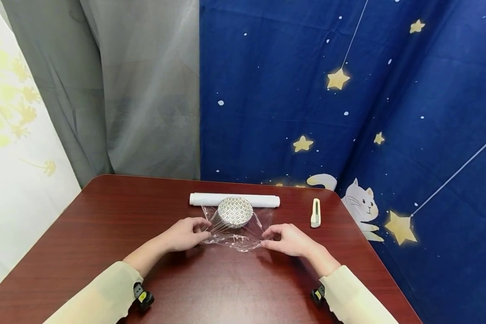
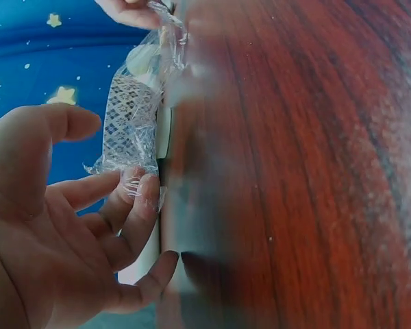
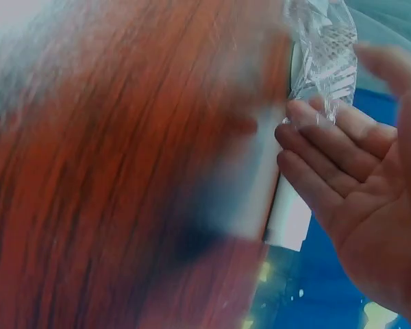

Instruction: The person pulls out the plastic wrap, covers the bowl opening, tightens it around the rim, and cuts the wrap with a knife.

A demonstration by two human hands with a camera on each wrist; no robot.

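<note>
A small bowl (image 1: 235,211) with a fine diamond pattern stands on the table, with clear cling film (image 1: 243,245) spread around it and creased toward me. At the film's left side is my left hand (image 1: 186,234). The left wrist view shows film lying against its fingertips (image 2: 147,186), while the thumb stands well apart from them. My right hand (image 1: 289,240) is at the opposite side of the film. Its fingers are nearly straight, with film over the fingertips (image 3: 301,110) in the right wrist view, and the thumb is separate.
A white roll (image 1: 263,201) lies crosswise just behind the bowl. To the right lies a cream utility knife (image 1: 316,213). The dark red wooden table (image 1: 117,216) has a grey curtain (image 1: 154,90) and a blue starry curtain (image 1: 267,90) behind it.
</note>
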